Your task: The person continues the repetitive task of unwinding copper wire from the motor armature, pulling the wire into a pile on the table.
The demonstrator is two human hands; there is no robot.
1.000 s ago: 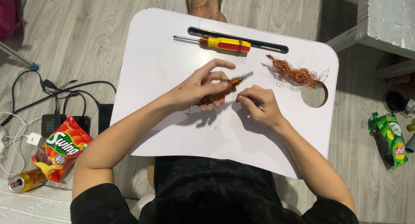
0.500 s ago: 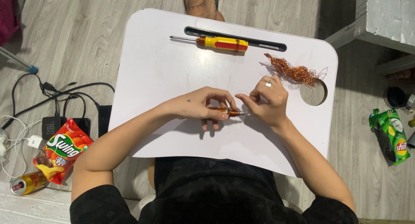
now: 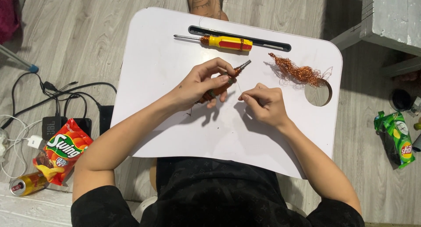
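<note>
Red-orange snack bag [image 3: 61, 154] on the floor, near left, with a yellow-red can [image 3: 25, 185] just beside it. Green snack bag [image 3: 397, 137] on the floor, right. White lap tray [image 3: 175, 122] in the centre. Left hand [image 3: 199, 82] curled around a small tool wound with copper wire [image 3: 223, 84], its metal tip pointing far-right. Right hand [image 3: 265, 105] close by, fingers pinched narrow on a thin wire strand. Copper wire tangle [image 3: 298, 72] far right on the tray, by the round hole. Yellow-red screwdriver [image 3: 219, 42] at the far edge.
</note>
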